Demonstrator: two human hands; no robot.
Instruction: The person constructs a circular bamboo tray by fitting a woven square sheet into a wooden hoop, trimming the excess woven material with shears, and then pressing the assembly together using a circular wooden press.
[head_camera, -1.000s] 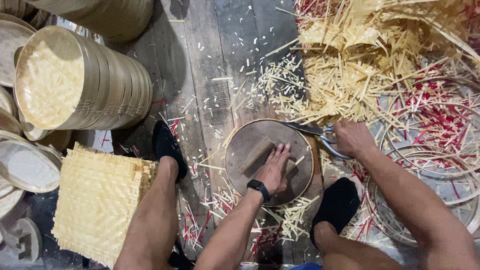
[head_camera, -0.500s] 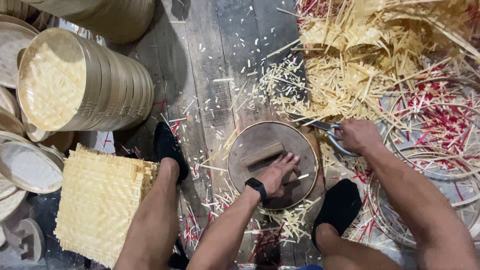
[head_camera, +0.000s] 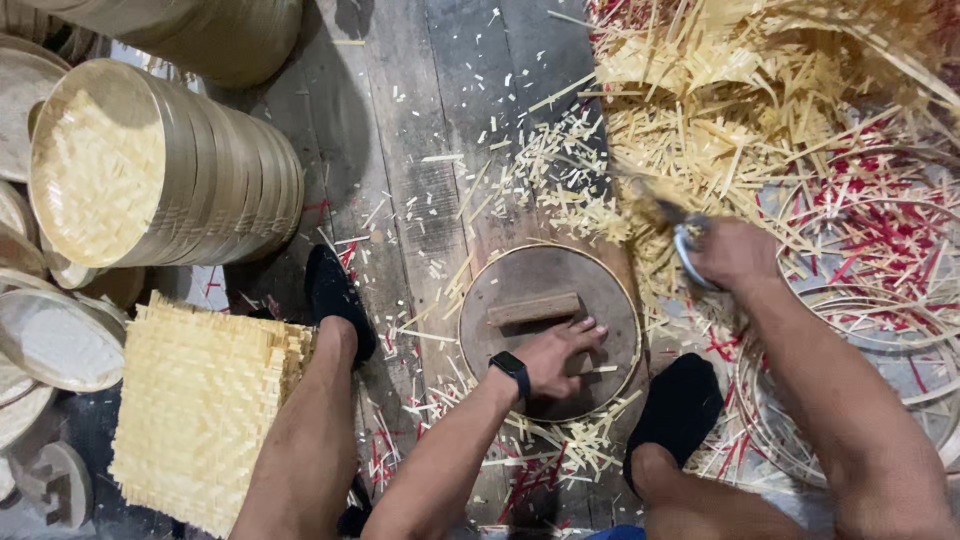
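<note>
My left hand (head_camera: 560, 352) lies flat on a round dark wooden disc (head_camera: 600, 290) with a wooden block handle (head_camera: 533, 308), which rests on the plank floor between my feet. The hand's fingers touch the disc just below the block. My right hand (head_camera: 733, 252) is to the right of the disc, closed on a pair of scissors (head_camera: 680, 228) whose blurred blades point up and left toward the pile of bamboo strips (head_camera: 740, 90).
A stack of round bamboo steamer rims (head_camera: 190, 170) lies on its side at the left. A pile of square woven bamboo mats (head_camera: 195, 400) sits beside my left leg. Thin hoops with red scraps (head_camera: 870, 250) lie at the right. Loose trimmings litter the floor.
My right hand with the scissors has swung up and to the right, away from the disc's edge. My left hand slid lower on the disc, below the block.
</note>
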